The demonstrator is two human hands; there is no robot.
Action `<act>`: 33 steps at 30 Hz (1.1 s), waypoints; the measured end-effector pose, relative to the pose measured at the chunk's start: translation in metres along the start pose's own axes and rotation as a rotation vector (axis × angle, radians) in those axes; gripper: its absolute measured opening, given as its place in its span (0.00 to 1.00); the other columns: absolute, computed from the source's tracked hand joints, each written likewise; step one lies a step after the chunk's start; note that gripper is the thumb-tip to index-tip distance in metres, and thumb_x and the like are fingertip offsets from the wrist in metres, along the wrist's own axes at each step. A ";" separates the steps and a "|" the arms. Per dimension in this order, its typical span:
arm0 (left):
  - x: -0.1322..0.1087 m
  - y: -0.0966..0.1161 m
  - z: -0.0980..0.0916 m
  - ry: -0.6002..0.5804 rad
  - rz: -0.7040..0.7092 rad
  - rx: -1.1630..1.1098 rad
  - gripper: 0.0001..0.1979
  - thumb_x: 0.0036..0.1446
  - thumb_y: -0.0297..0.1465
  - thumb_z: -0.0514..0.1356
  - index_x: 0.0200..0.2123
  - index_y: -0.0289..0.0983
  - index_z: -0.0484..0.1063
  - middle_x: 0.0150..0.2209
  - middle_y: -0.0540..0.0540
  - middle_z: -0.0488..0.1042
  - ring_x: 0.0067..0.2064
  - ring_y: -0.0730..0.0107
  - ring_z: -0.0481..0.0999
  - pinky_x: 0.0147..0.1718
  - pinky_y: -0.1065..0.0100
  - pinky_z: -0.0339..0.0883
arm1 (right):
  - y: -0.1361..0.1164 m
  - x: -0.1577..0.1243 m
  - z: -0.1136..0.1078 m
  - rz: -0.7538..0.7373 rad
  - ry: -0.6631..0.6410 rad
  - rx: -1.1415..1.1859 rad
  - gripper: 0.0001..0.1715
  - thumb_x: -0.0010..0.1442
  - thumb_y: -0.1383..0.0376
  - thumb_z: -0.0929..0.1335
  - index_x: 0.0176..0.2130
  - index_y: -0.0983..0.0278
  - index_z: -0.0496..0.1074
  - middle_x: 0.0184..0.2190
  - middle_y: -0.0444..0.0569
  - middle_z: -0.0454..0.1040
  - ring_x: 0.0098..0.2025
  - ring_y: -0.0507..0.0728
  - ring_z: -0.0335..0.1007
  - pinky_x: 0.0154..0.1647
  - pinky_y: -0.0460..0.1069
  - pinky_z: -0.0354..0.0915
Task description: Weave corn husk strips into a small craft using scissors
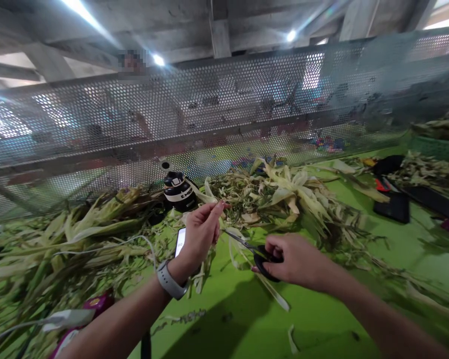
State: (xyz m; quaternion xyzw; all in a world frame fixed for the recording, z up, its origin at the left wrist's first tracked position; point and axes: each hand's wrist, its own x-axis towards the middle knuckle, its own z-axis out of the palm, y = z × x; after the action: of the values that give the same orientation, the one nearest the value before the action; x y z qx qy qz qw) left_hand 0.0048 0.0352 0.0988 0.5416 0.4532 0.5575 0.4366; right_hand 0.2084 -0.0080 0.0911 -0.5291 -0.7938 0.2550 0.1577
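Note:
My right hand (297, 262) grips black-handled scissors (243, 242) through the finger loops. Their slim blades point left, with the tips close to my left hand (204, 227). The left thumb and fingers are pinched together, and whatever they hold is too small or hidden to make out. Pale strips of corn husk (277, 295) lie under the scissors on the green tabletop (224, 331). Just beyond both hands is a heap of dry husks and shreds (243, 197), with a broad peeled-back corn husk (297, 184) on it.
A black bottle (179, 193) stands behind my left hand, and a lit phone (180, 241) is partly covered by the wrist. More husks (78, 227) spread leftward with a white cable. A perforated metal screen (209, 109) borders the far side. A dark phone (392, 207) lies right.

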 end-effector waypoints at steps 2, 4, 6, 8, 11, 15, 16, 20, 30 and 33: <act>-0.001 -0.001 0.000 0.000 -0.003 -0.022 0.14 0.54 0.41 0.61 0.32 0.35 0.75 0.10 0.59 0.57 0.11 0.83 0.51 0.08 0.80 0.45 | -0.001 0.000 0.002 0.005 0.031 -0.042 0.15 0.51 0.54 0.69 0.27 0.64 0.68 0.20 0.41 0.69 0.21 0.49 0.58 0.21 0.44 0.48; -0.002 -0.003 0.000 0.003 -0.004 -0.050 0.13 0.54 0.40 0.61 0.32 0.35 0.75 0.10 0.59 0.57 0.11 0.84 0.51 0.08 0.80 0.45 | -0.003 0.000 0.006 0.009 0.063 -0.067 0.15 0.51 0.54 0.69 0.27 0.64 0.69 0.20 0.42 0.70 0.22 0.49 0.59 0.22 0.45 0.47; -0.003 -0.006 -0.001 0.017 0.000 -0.077 0.13 0.55 0.40 0.61 0.33 0.35 0.75 0.10 0.59 0.57 0.11 0.84 0.51 0.08 0.80 0.45 | -0.004 0.000 0.008 0.012 0.085 -0.080 0.15 0.51 0.54 0.69 0.28 0.64 0.69 0.21 0.42 0.71 0.22 0.50 0.60 0.22 0.45 0.47; -0.005 -0.009 -0.002 0.037 0.009 -0.107 0.13 0.55 0.40 0.61 0.33 0.35 0.75 0.10 0.59 0.57 0.11 0.84 0.51 0.09 0.81 0.45 | -0.004 -0.001 0.010 0.002 0.091 -0.084 0.15 0.51 0.54 0.69 0.28 0.64 0.70 0.21 0.42 0.71 0.22 0.50 0.60 0.22 0.45 0.46; -0.006 -0.011 -0.004 0.080 0.020 -0.155 0.13 0.55 0.40 0.61 0.34 0.35 0.75 0.10 0.59 0.57 0.11 0.84 0.51 0.10 0.81 0.45 | -0.001 -0.003 0.011 -0.024 0.087 -0.049 0.16 0.51 0.53 0.69 0.28 0.64 0.69 0.21 0.42 0.70 0.21 0.49 0.59 0.21 0.44 0.46; -0.008 -0.011 -0.003 0.135 0.003 -0.203 0.14 0.54 0.40 0.62 0.33 0.34 0.75 0.10 0.59 0.56 0.12 0.84 0.50 0.10 0.80 0.44 | 0.001 -0.002 0.014 -0.036 0.093 -0.004 0.18 0.51 0.52 0.70 0.26 0.64 0.68 0.19 0.40 0.67 0.20 0.48 0.56 0.21 0.44 0.46; -0.009 -0.010 -0.002 0.148 -0.003 -0.218 0.14 0.53 0.40 0.62 0.33 0.34 0.75 0.09 0.59 0.56 0.12 0.84 0.49 0.10 0.80 0.43 | 0.001 -0.002 0.015 -0.032 0.096 0.000 0.18 0.50 0.52 0.70 0.26 0.64 0.68 0.19 0.40 0.68 0.20 0.48 0.56 0.21 0.44 0.46; -0.015 -0.011 0.002 0.175 -0.015 -0.253 0.14 0.53 0.40 0.62 0.33 0.34 0.75 0.09 0.60 0.55 0.11 0.84 0.47 0.09 0.80 0.41 | 0.000 0.001 0.020 -0.020 0.094 0.029 0.17 0.51 0.53 0.70 0.27 0.64 0.68 0.20 0.41 0.69 0.21 0.48 0.58 0.21 0.44 0.47; -0.026 -0.023 -0.001 0.230 -0.021 -0.315 0.13 0.51 0.40 0.64 0.31 0.34 0.75 0.09 0.60 0.55 0.11 0.84 0.48 0.09 0.81 0.41 | 0.001 0.000 0.025 0.004 0.084 -0.002 0.17 0.50 0.52 0.70 0.28 0.63 0.70 0.20 0.41 0.70 0.22 0.49 0.58 0.22 0.45 0.46; -0.029 -0.025 -0.001 0.226 -0.046 -0.323 0.15 0.50 0.41 0.65 0.32 0.34 0.75 0.08 0.60 0.54 0.10 0.85 0.47 0.08 0.81 0.41 | -0.002 0.001 0.025 0.010 0.074 -0.057 0.17 0.51 0.52 0.70 0.29 0.63 0.71 0.20 0.41 0.70 0.21 0.49 0.58 0.22 0.45 0.45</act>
State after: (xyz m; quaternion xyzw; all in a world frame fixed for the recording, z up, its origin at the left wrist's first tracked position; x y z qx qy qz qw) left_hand 0.0047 0.0124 0.0683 0.3880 0.4164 0.6698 0.4769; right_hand 0.1933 -0.0142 0.0717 -0.5463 -0.7919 0.2134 0.1703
